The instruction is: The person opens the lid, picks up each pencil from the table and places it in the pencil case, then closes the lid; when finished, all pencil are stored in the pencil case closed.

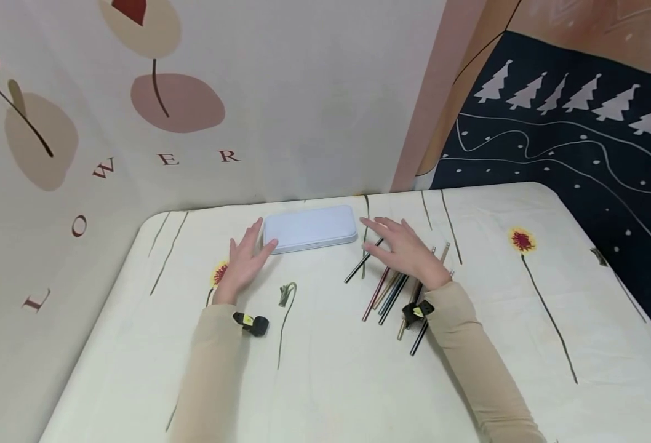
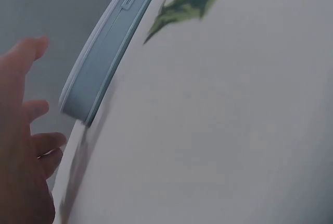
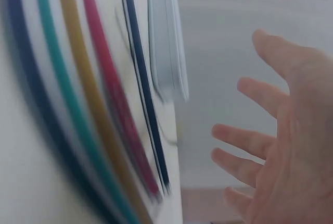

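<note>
A pale blue, flat case (image 1: 310, 227) lies with its lid down near the far edge of the table; a small latch shows on its side (image 2: 99, 67) in the left wrist view. My left hand (image 1: 242, 258) is at the case's left end, fingers extended and thumb by its front corner. Beyond the other end, my right hand (image 1: 405, 249) hovers with fingers spread, holding nothing. Several coloured pencils lie beneath and in front of it, among them a red pencil (image 1: 376, 294) and a dark pencil (image 1: 359, 268) apart from the pile. My right forearm hides some of them.
The table is covered by a white cloth (image 1: 325, 369) printed with flowers and stems. Behind it hangs a pale patterned backdrop (image 1: 314, 111), with a dark cloth bearing white trees (image 1: 552, 141) on the right.
</note>
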`<state>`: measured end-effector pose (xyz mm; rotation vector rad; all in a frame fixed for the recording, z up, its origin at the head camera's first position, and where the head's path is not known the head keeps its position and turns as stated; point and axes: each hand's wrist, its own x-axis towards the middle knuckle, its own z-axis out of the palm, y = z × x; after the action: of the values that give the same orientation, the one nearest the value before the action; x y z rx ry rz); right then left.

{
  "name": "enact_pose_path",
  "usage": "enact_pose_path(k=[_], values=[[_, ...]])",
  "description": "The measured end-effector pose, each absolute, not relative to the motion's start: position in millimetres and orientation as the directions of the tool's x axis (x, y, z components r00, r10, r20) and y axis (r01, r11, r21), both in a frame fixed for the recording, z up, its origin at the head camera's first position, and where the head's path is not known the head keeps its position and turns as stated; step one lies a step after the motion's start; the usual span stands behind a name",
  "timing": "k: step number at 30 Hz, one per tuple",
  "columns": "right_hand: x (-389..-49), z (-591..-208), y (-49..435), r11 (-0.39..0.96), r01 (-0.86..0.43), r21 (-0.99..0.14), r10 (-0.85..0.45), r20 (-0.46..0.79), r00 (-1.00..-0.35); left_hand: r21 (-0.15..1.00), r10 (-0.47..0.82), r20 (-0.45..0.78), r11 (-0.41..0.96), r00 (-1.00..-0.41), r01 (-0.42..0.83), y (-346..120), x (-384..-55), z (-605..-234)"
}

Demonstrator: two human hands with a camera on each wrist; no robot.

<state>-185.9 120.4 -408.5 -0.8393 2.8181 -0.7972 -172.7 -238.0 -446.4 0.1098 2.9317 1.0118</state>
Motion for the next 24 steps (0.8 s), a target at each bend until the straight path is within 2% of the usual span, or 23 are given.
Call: enact_pose_path(k=[11,24], values=[[-185.0,-420.5,64.7,0.634,-0.514,-0.578,-0.575,0.093,-0.813,0.619,0.094,-0.044,0.784,-0.995,0.047,-227.8,-182.8,-453.1],[-190.5,-431.4,30.3,0.652,-0.539,-0.533,-0.575,0.116,-0.81,0.63,0.103,-0.022,0.774,-0.994,0.067,-230.2,-183.0,-458.1]])
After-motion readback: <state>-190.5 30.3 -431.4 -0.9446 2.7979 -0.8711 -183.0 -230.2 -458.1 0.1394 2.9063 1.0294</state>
